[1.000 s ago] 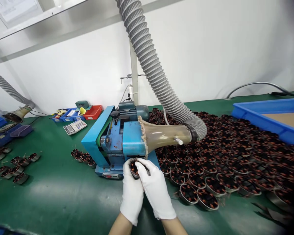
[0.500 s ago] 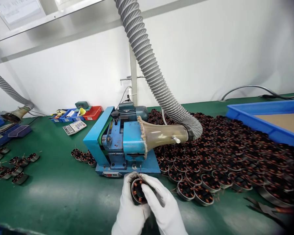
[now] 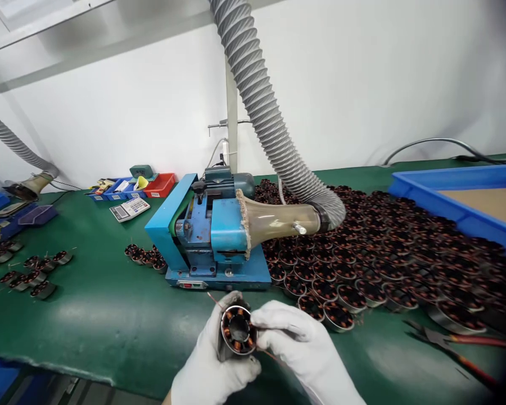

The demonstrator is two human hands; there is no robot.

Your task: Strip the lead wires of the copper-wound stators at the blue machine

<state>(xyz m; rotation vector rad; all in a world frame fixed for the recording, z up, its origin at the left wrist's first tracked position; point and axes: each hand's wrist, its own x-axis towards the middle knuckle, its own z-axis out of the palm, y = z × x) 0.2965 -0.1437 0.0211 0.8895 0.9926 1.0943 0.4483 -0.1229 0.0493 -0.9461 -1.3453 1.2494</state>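
Observation:
White gloves cover both hands at the bottom middle. My left hand [image 3: 213, 357] is wrapped round a round metal-rimmed motor coil part [image 3: 238, 331], its open face with copper windings turned toward me. One thin wire sticks out at its upper left, another at its lower right. Fingertips of my right hand [image 3: 297, 346] are pressed together at the part's right edge, by the lower-right wire; whether they grip wire or rim is too small to tell. Just behind the hands stands a blue belt machine [image 3: 231, 230] with a translucent funnel [image 3: 278, 221] on its right side.
Many similar coil parts [image 3: 354, 298] crowd the right side; smaller groups [image 3: 42, 289] lie left. Red-handled pliers [image 3: 447, 340] rest at the right. A blue tray [image 3: 459, 222], calculator [image 3: 130, 208], red bin [image 3: 161, 184] and grey hose [image 3: 261, 101] are also in view.
The coil part has turned, showing its open face more fully. My right hand has moved from over its face to its right edge. The view has shifted slightly.

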